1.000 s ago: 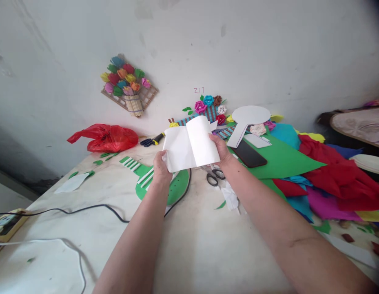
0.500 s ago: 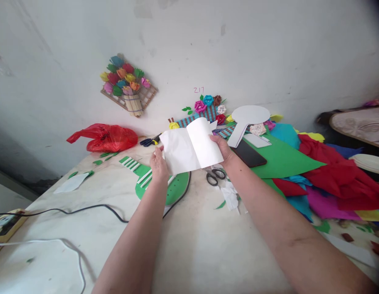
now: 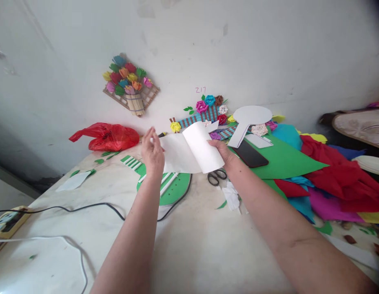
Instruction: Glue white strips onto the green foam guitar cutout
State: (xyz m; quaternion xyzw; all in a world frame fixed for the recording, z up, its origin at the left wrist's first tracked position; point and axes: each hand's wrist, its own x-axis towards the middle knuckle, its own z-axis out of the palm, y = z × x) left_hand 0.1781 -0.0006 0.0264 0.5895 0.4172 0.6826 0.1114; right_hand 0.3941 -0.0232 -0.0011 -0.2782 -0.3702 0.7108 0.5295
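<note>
A sheet of white paper (image 3: pixel 180 153), curled over into a roll on its right part, is held up over the table. My right hand (image 3: pixel 224 152) grips the rolled part at its right edge, thumb in front. Beside the paper's left edge is my left hand (image 3: pixel 153 153), fingers raised and apart, with no hold on the sheet that I can see. Below the paper lies a green guitar-shaped cutout (image 3: pixel 177 190) with white strips across it, partly hidden by my left arm. Black-handled scissors (image 3: pixel 216 177) rest just under the roll, their blades mostly covered.
A red plastic bag (image 3: pixel 114 137) lies at the back left. Toward the right are a black phone (image 3: pixel 252 154), green sheet (image 3: pixel 295 161) and heaped coloured paper (image 3: pixel 345 175). A black cable (image 3: pixel 106 204) crosses the left side toward a power strip (image 3: pixel 8 224). Paper scraps (image 3: pixel 232 196) lie centrally.
My left hand has let go of the paper's left edge and moved up and slightly left, its fingers spreading. The right hand keeps its grip on the roll.
</note>
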